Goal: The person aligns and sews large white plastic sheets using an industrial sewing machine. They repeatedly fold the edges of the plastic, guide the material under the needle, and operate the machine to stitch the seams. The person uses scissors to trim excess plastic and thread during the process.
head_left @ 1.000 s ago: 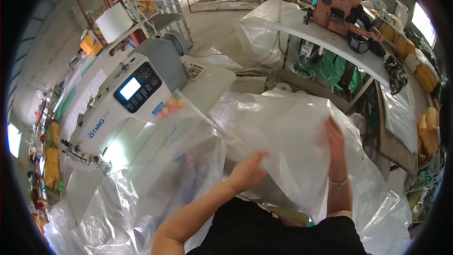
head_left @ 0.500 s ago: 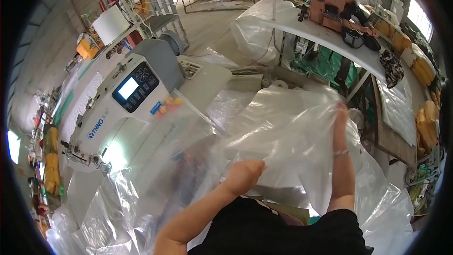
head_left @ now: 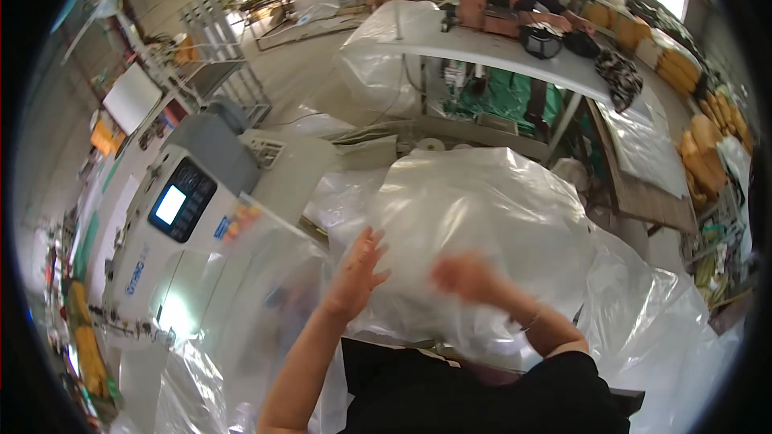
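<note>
Clear plastic sheeting [head_left: 474, 201] lies heaped in front of me and spreads down to the right. Over its left edge, my left hand [head_left: 358, 273] is raised with fingers apart, holding nothing. My right hand [head_left: 466, 277] is over the middle of the sheeting, smeared by motion, so its fingers do not show clearly. To the left stands a white and grey industrial sewing machine [head_left: 173, 201] with a lit screen and a bright lamp at its needle end. More clear plastic [head_left: 273, 289] drapes over the machine's table beside my left forearm.
Beyond the sheeting, a long white table [head_left: 490, 52] bears a brown sewing machine [head_left: 486, 4], where another person [head_left: 555, 12] sits. Yellow bundles [head_left: 700, 161] line the right side. A wooden board [head_left: 643, 185] with folded plastic juts out at the right. A metal rack stands behind my machine.
My right hand has let go of the raised plastic and moved left and down. My left hand has opened and moved left and up. The sheeting has sunk, and the view has turned right.
</note>
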Demonstrator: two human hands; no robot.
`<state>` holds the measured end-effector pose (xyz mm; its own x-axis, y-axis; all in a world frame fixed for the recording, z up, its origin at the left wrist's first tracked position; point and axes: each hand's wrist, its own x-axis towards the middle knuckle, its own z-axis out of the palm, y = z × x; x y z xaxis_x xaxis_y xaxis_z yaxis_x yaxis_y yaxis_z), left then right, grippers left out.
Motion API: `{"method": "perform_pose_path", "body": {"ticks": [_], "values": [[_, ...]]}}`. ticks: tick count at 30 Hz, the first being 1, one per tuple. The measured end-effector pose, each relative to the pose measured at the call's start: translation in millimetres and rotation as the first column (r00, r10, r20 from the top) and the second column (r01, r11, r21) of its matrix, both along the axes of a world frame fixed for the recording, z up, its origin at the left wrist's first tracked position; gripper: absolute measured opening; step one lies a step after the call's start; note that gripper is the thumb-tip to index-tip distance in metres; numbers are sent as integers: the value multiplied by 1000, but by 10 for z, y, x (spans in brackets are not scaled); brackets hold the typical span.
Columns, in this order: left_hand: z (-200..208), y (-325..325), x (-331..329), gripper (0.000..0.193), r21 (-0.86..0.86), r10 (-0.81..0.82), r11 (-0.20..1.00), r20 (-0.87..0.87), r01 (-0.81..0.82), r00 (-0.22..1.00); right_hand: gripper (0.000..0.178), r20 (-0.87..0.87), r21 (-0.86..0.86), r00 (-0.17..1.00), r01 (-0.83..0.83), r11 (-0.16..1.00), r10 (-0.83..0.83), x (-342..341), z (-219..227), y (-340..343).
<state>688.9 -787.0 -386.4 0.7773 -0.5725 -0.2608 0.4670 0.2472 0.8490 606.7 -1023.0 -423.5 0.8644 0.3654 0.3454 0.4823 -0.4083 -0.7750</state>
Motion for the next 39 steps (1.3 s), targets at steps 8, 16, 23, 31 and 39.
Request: {"method": "perform_pose_path", "body": {"ticks": [8, 16, 23, 31, 39], "values": [[-1003, 204, -497, 90, 341, -551, 785, 7, 516, 834, 18, 24, -94, 651, -754, 649, 759, -95, 412, 1441], [-630, -24, -1277, 81, 783, -909, 331, 415, 526, -45, 15, 77, -699, 910, 340, 629, -406, 1779, -1188, -620], [-613, 272, -1184, 78, 772, -918, 395, 356, 498, 176, 104, -299, -921, 869, -155, 358, -395, 385, -1652, -611], [-503, 198, -1300, 75, 856, -916, 396, 345, 333, 205, 75, -738, -494, 673, -583, 645, 44, -459, -2351, -138], [-320, 213, -1410, 51, 844, -843, 534, 525, -55, -119, 56, -766, -504, 643, -608, 613, 8, -697, -1986, -129]]}}
